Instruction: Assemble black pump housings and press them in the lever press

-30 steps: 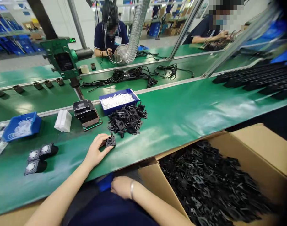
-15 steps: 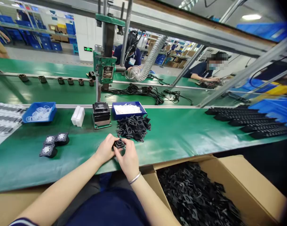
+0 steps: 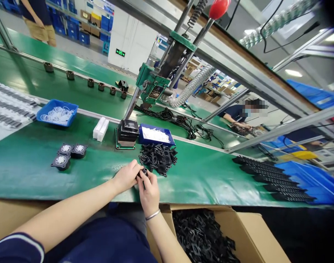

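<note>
Both hands meet above the near part of the green bench (image 3: 200,182). My left hand (image 3: 128,176) is closed on one side of a small black plastic bracket (image 3: 144,171), which has a short round tube in its middle. The fingers of my right hand (image 3: 150,186) pinch the same bracket from the other side and cover much of it. Just beyond my fingers lies a heap of similar black plastic parts (image 3: 159,159). Behind that heap stands a dark blue tray (image 3: 171,140) of small white pieces.
A green hand press (image 3: 156,86) rises over a black block (image 3: 128,132). To the left are white blocks (image 3: 100,128), a blue bin (image 3: 57,122) of white rings and several small fans (image 3: 61,160). A cardboard box (image 3: 246,233) of black parts stands below the bench's edge.
The view has tilted and shifted. My hands still hold the bracket; the right fingers have closed further over it, so less of its flat base shows.
</note>
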`<state>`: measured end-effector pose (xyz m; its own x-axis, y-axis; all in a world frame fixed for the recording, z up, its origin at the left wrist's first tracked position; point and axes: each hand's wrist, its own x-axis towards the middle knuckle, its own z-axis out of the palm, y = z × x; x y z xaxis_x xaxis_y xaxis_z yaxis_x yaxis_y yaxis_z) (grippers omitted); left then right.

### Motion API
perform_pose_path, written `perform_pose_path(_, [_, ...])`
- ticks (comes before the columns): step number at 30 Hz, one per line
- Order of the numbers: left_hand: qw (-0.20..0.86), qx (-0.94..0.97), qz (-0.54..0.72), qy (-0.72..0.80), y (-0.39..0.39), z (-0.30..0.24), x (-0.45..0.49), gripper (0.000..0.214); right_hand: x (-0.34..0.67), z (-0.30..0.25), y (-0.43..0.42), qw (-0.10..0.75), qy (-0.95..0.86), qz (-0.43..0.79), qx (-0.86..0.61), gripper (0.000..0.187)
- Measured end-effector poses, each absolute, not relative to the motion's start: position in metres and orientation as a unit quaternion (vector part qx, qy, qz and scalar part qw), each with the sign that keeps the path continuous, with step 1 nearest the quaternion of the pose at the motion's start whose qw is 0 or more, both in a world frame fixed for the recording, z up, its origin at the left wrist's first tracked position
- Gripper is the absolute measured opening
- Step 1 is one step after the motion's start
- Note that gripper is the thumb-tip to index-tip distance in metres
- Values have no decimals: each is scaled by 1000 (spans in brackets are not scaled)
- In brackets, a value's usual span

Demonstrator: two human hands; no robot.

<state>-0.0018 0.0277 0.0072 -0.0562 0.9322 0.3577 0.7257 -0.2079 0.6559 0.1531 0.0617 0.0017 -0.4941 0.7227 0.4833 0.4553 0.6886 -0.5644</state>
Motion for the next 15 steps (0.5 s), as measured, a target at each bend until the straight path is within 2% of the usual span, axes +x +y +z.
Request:
perform_pose_path(6, [123,680,376,617,28,13,-2,43,145,7,59,387,-807,273,-351,28])
perform_pose_path(9, [114,684,374,616,19,20,-4,49,142,11,63,413,-768,331,-361,26])
perform_pose_path(12, [96,682,386,614,-20,28,-6,55,151,21,74,453,-703,395,-380,28])
perform_pose_path(15, [72,708,389,586,-82,23,-2,48,177,40,95,493,-614,467,-403,31])
